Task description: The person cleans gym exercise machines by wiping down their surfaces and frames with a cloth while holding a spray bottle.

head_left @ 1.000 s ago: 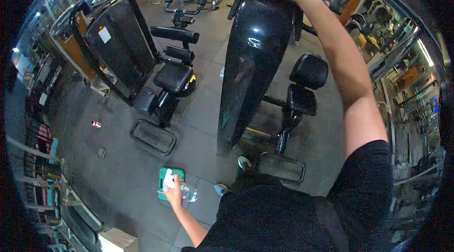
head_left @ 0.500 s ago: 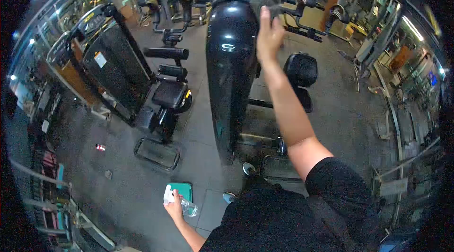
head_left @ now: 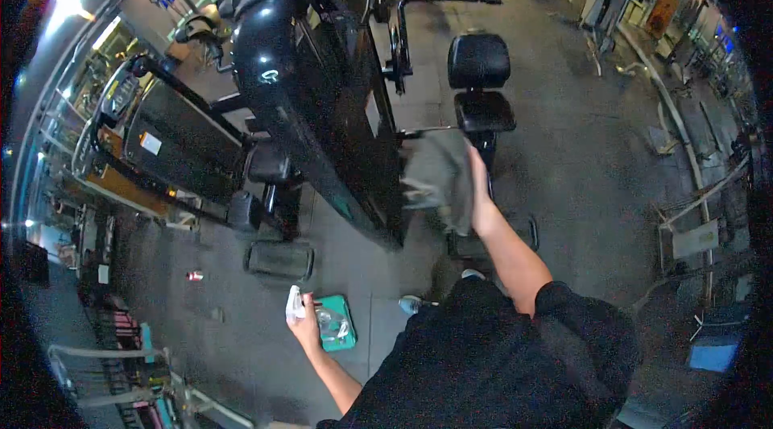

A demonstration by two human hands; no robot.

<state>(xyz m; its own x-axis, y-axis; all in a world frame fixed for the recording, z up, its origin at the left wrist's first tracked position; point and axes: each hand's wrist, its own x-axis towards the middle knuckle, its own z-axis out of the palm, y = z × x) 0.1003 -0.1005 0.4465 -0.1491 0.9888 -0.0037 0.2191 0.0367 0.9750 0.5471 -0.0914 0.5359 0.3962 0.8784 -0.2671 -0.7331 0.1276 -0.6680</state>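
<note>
While a cloth (head_left: 439, 175) hangs long-side down between the right hand (head_left: 481, 199) and the machine (head_left: 322, 115), that hand's fingers grip it. Farther from the machine, the left hand (head_left: 307, 326) clasps a bottle (head_left: 332, 326).

Right hand (head_left: 481, 202) now low on the right side of the black machine shroud (head_left: 282, 99), down from its top a second ago. Grey cloth (head_left: 443, 175) goes from bunched at the top to spread out, blurred; contact with shroud unclear. View swings right: shroud shifts left and leans, white label (head_left: 373, 113) on its flank shows. Spray bottle's (head_left: 332, 324) clear body now overlaps green box (head_left: 345, 310), no longer poking past its right edge.
</note>
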